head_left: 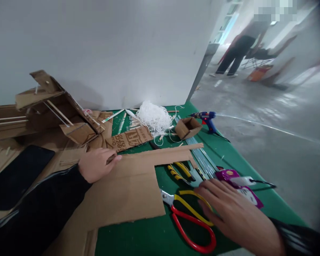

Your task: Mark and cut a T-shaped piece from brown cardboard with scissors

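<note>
My left hand (98,164) is closed, thumb and bent fingers at the far edge of a flat brown cardboard sheet (128,192) with a notch cut from its right side. Beside the yellow handle of the large scissors (194,220), my right hand (229,208) is open with its fingers stretched out. The scissors' other handle is red, and their blades are largely hidden by the cardboard. Pliers with yellow and black grips (180,170) lie just beyond my right fingertips.
A cardboard structure with sticks (56,106) stands at left, near a black phone-like slab (18,177). White string (154,117), a small cardboard box (188,128), a blue glue gun (208,119), clear glue sticks (202,158) and purple packets (229,175) lie farther back. Someone's legs (236,55) are beyond.
</note>
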Motion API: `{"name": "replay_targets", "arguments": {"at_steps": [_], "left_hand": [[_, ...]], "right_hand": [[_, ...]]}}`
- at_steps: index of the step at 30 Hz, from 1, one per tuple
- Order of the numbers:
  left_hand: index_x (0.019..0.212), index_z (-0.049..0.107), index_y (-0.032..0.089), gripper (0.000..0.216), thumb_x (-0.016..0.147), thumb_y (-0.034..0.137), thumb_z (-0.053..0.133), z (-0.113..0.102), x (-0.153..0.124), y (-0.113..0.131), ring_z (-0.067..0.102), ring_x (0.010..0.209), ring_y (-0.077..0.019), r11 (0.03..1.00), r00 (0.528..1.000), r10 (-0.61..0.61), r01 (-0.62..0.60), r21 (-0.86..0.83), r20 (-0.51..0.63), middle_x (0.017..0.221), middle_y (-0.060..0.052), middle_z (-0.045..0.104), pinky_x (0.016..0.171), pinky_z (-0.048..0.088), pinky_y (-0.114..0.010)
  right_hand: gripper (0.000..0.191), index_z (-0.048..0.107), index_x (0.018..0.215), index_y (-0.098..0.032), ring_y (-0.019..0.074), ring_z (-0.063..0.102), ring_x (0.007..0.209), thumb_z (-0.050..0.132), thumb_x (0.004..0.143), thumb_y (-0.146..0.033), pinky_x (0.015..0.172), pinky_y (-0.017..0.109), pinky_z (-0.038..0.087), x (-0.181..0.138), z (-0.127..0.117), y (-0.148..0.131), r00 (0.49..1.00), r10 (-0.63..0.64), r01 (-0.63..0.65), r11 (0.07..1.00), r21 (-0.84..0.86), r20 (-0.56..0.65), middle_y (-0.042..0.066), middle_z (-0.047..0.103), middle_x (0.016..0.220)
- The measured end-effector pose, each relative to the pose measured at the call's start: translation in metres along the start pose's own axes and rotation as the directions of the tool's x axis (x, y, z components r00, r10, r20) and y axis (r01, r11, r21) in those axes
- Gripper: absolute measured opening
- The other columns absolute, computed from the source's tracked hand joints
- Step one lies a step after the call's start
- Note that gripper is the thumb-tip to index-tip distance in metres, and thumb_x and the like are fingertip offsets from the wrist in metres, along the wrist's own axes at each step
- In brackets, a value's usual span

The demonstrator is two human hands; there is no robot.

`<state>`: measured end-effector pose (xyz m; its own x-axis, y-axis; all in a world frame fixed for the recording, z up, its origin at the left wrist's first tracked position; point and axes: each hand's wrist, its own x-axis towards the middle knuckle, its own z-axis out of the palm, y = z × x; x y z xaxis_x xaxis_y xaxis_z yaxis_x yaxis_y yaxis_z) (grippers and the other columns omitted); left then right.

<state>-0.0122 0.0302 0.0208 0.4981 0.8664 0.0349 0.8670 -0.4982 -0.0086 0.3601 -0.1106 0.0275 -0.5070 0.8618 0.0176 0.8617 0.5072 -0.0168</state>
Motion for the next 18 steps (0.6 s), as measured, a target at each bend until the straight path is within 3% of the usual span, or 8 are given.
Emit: {"name": "replay_targets", "arguments": {"at_steps": [4,7,12,18], "left_hand": [[0.086,0.062,0.023,0.050,0.093,0.062,0.031,-0.007,-0.001,0.000,0.069,0.077,-0.0263,0.999,0.988,-0.048,0.050,-0.014,0.146,0.079,-0.005,0.074,0.058,0.037,-0.032],[0.082,0.057,0.022,0.055,0.093,0.064,0.024,-0.027,0.001,0.002,0.069,0.075,-0.0282,0.996,0.981,-0.083,0.085,-0.003,0.177,0.075,-0.007,0.071,0.055,0.032,-0.032],[0.090,0.057,0.022,0.064,0.090,0.070,0.015,-0.073,0.009,0.006,0.068,0.079,-0.0332,0.976,0.973,-0.216,0.214,0.029,0.079,0.077,-0.009,0.069,0.055,0.031,-0.032],[0.101,0.061,0.022,0.063,0.092,0.064,0.016,-0.117,0.029,0.009,0.067,0.086,-0.0386,0.933,0.930,-0.358,0.359,0.000,-0.086,0.086,-0.013,0.070,0.067,0.042,-0.039]], "right_hand": [[0.033,0.061,0.110,-0.019,0.0306,0.066,0.084,0.067,0.081,-0.031,0.072,0.053,0.057,-0.005,0.009,-0.030,0.998,0.027,-0.033,0.994,0.107,0.063,0.010,0.069,0.097],[0.037,0.060,0.116,-0.016,0.0326,0.067,0.094,0.065,0.084,-0.032,0.079,0.054,0.057,-0.002,0.015,-0.040,0.985,0.129,-0.146,0.976,0.159,0.115,0.014,0.069,0.109],[0.038,0.057,0.122,-0.012,0.0320,0.065,0.104,0.058,0.085,-0.020,0.090,0.051,0.054,0.007,0.015,-0.052,0.920,0.258,-0.333,0.912,0.240,0.294,0.016,0.067,0.116],[0.046,0.056,0.119,-0.008,0.0315,0.063,0.108,0.048,0.075,-0.001,0.096,0.047,0.050,0.015,0.013,-0.067,0.835,0.411,-0.511,0.826,0.237,0.367,0.019,0.064,0.120]]}}
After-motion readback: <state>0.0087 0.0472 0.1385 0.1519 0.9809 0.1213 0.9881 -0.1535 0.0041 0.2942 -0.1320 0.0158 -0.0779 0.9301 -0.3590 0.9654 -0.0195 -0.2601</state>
